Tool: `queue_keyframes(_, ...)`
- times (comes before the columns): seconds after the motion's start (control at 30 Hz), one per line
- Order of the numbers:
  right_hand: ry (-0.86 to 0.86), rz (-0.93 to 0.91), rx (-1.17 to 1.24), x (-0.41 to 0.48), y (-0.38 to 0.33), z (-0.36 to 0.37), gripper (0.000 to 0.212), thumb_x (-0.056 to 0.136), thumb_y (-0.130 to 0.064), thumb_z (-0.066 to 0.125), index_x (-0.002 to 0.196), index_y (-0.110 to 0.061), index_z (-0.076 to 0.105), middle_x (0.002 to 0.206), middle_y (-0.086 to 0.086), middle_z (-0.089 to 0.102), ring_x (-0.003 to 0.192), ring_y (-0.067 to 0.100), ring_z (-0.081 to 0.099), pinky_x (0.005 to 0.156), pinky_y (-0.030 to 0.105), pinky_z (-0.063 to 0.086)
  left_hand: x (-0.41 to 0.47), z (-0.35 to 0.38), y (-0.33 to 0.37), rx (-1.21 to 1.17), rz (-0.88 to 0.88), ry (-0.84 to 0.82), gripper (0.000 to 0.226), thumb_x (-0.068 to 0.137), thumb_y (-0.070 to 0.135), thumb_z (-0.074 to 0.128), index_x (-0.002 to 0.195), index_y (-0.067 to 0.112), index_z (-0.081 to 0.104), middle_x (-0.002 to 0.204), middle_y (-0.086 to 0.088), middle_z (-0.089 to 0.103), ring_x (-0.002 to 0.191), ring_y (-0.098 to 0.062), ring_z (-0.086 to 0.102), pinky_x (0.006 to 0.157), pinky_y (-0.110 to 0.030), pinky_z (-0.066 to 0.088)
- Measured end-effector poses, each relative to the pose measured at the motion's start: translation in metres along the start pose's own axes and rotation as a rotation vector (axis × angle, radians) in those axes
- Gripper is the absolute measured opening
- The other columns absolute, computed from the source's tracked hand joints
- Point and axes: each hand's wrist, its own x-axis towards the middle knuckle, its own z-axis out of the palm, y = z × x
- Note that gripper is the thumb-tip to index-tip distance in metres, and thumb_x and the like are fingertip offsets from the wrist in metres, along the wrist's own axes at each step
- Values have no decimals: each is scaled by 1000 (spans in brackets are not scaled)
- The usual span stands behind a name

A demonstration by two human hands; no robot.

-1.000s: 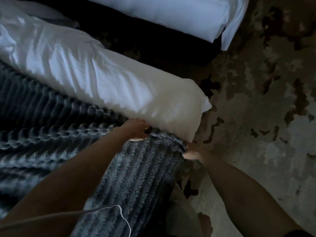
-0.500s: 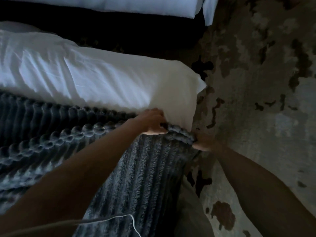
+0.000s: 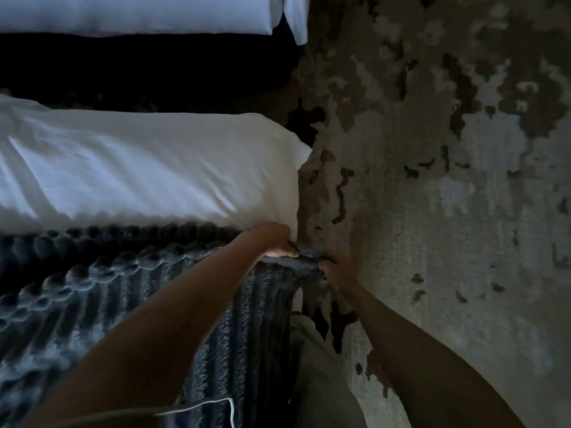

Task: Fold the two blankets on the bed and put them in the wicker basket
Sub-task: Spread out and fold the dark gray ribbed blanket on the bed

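Head view: the left hand (image 3: 273, 242) is clenched on the top edge of the dark ribbed blanket (image 3: 92, 288), fingers curled round the hem, right where it meets the white pillow (image 3: 148, 168). Just at its 3 o'clock the right hand (image 3: 336, 270) grasps the blanket's bunched corner at the side of the bed (image 3: 139, 72); its fingers are too dim to make out singly. The blanket lies spread over the bed from 9 to 6 o'clock. A second pillow (image 3: 139, 13) lies at 12 o'clock, a mottled rug (image 3: 448, 227) fills 3 o'clock, and a thin white cable (image 3: 200, 405) crosses the blanket at 6 o'clock.
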Motion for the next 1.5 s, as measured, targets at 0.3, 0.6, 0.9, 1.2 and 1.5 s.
queue_keyframes(0.3, -53, 22, -30, 50, -12, 36, 21, 97, -11, 45, 96, 3, 60, 77, 24, 52, 68, 32, 51, 65, 30, 33, 6, -7, -4, 73, 19, 83, 29, 74, 31, 74, 98, 15, 74, 86, -2, 70, 82, -21, 65, 68, -25, 48)
queue_keyframes(0.6, -157, 131, 221, 73, -33, 65, 39, 102, -17, 42, 139, -7, 47, 143, 16, 46, 126, 32, 48, 107, 44, 39, 1, -3, -4, 90, 87, 263, 16, 91, 20, 57, 105, 13, 61, 107, -11, 64, 98, -30, 61, 85, -40, 51)
queue_keyframes(0.9, 38, -42, 93, 61, 2, 55, 18, 90, -6, 54, 103, -5, 67, 91, 5, 58, 84, 17, 54, 69, 26, 40, 4, 3, 3, 234, 5, 201, 23, 93, 14, 53, 115, 14, 61, 119, -13, 62, 109, -33, 59, 91, -43, 50)
queue_keyframes(1.2, 179, -200, -98, 67, 21, 37, 22, 96, -2, 43, 78, -15, 44, 78, 2, 46, 83, 22, 46, 76, 40, 37, 11, 26, 16, 381, -18, 360, 29, 97, 14, 46, 125, 9, 43, 113, -12, 63, 101, -36, 63, 79, -40, 49)
queue_keyframes(1.5, -82, -197, -196, 58, 14, 38, 25, 84, 3, 52, 103, -10, 63, 87, -5, 59, 73, 1, 54, 71, 17, 49, 31, 44, 19, 456, 16, 245, 28, 98, 8, 44, 126, 7, 45, 125, -13, 57, 113, -34, 57, 90, -45, 49)
